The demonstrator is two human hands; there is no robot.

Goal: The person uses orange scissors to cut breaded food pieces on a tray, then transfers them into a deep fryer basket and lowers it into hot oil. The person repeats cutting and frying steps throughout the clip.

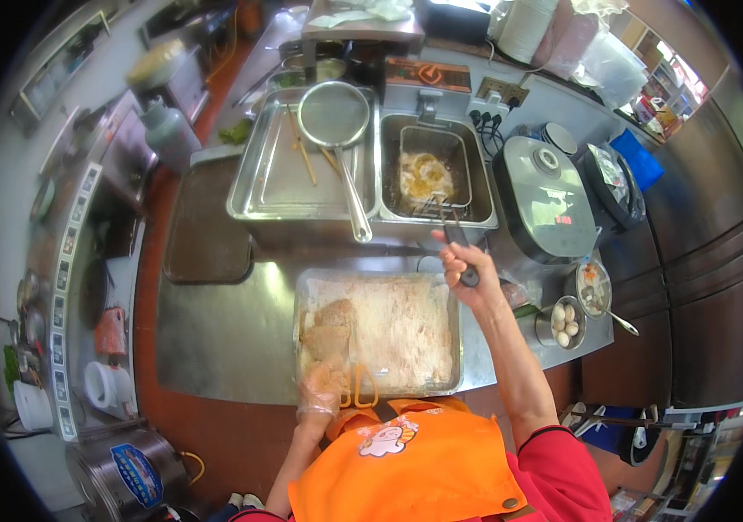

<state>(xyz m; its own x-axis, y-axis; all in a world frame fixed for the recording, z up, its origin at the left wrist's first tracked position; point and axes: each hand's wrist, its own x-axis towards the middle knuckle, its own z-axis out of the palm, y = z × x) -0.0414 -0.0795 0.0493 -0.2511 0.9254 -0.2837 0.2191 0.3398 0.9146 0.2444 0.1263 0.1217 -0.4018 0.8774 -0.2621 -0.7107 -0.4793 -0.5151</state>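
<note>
My right hand is bare and wraps around the black handle of a wire fry basket. The basket sits in the deep fryer, where pale golden food lies in bubbling oil. My left hand wears a clear plastic glove with crumbs on the fingers. It is at the near left corner of a metal tray dusted with pale flour or breading. Coated flat pieces lie just beyond its fingers; whether it grips one is unclear. Orange-handled scissors rest beside that hand.
A skimmer and wooden sticks lie in the draining pan left of the oil. A dark lid stands further left. At right are a grey electric cooker, a pot of eggs and a bowl with a spoon.
</note>
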